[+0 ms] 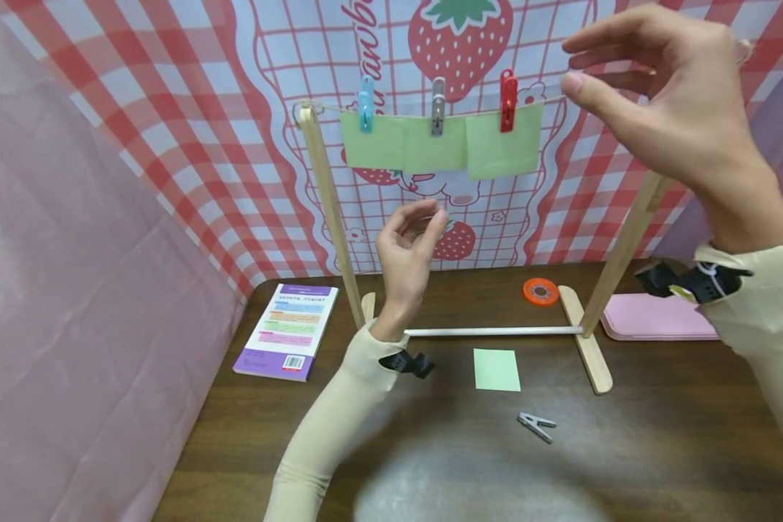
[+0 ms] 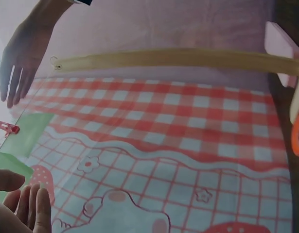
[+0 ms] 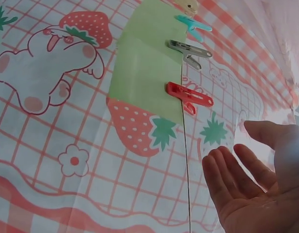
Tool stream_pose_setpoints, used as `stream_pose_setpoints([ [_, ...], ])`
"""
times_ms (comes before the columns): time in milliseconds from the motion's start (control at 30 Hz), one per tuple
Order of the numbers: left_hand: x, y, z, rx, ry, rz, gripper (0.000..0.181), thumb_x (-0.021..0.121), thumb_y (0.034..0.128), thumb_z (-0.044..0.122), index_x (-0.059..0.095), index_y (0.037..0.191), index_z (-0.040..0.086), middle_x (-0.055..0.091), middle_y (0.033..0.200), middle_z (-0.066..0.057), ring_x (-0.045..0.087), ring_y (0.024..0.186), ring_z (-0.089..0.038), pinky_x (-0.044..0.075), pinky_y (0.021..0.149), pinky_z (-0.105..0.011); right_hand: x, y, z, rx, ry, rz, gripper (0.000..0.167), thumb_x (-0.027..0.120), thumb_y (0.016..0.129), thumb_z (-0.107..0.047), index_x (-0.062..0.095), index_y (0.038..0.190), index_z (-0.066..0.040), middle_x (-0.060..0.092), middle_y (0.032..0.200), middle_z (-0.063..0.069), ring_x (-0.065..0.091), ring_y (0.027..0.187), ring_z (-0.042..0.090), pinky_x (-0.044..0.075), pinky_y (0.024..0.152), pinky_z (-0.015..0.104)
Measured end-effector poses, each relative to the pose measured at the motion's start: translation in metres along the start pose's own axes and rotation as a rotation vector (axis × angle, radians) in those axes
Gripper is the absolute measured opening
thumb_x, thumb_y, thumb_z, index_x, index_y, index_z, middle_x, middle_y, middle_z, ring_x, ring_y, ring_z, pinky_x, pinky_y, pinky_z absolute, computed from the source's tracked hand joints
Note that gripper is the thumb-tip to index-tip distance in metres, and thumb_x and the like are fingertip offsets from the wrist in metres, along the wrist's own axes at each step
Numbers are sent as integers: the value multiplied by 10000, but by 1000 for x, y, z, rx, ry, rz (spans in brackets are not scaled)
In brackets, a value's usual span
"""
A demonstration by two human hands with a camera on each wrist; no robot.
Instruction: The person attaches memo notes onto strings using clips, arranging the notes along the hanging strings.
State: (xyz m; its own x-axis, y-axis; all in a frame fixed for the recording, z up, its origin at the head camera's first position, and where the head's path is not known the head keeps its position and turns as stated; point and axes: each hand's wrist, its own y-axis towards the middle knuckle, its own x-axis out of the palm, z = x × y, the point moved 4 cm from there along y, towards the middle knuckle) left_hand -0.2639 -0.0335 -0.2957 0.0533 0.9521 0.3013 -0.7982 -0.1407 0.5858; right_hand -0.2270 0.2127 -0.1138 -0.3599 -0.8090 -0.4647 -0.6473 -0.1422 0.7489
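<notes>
Three green paper squares hang from a string (image 3: 186, 170) on a wooden stand, each pinned by a clip: a blue clothespin (image 1: 366, 105), a grey clothespin (image 1: 438, 107) and a red clothespin (image 1: 508, 101). My right hand (image 1: 675, 101) hovers beside the string, right of the red clothespin, its fingers loosely bent around nothing. Below the hanging papers my left hand (image 1: 407, 250) is raised in the air, fingers relaxed and holding nothing. On the table lie a loose green paper square (image 1: 496, 370) and a grey clothespin (image 1: 537, 426).
The stand has a left post (image 1: 331, 210), a right post (image 1: 626, 246) and a white crossbar (image 1: 496, 331). A book (image 1: 287, 332) lies at the left, an orange tape roll (image 1: 540, 291) at the back, and a pink case (image 1: 655, 317) at the right. A patterned cloth hangs behind.
</notes>
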Motion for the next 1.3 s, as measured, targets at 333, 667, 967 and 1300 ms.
stream_pose_setpoints([
  [333, -19, -21, -13, -41, 200, -117, 303, 746, 946, 54, 665, 1211, -69, 702, 1158, -258, 700, 984, -123, 647, 886, -311, -13, -41, 18, 16, -5, 13, 355, 749, 929, -38, 716, 1282, -55, 698, 1144, -244, 678, 963, -62, 514, 874, 25],
  [667, -28, -47, -35, -153, 381, -298, 332, 782, 933, 96, 676, 1239, 26, 729, 1221, -144, 728, 1043, -261, 646, 911, -317, -4, -94, 49, 95, -58, -85, 337, 793, 882, 5, 746, 1210, -53, 700, 1043, -305, 670, 850, -128, 511, 757, -13],
  [967, -40, -77, -60, -312, 536, -466, 428, 800, 922, 121, 637, 1313, 52, 683, 1296, -149, 703, 1130, -297, 640, 951, -428, 21, -141, 77, 121, -80, -222, 348, 851, 829, -10, 771, 1141, -138, 692, 948, -324, 668, 772, -163, 532, 669, 21],
  [1300, -51, -104, -79, -406, 578, -572, 432, 793, 924, 103, 633, 1320, 42, 687, 1289, -176, 697, 1181, -382, 635, 970, -452, 41, -206, 110, 188, -66, -349, 327, 839, 843, -12, 756, 1108, -185, 786, 921, -26, 670, 802, -98, 542, 686, 43],
])
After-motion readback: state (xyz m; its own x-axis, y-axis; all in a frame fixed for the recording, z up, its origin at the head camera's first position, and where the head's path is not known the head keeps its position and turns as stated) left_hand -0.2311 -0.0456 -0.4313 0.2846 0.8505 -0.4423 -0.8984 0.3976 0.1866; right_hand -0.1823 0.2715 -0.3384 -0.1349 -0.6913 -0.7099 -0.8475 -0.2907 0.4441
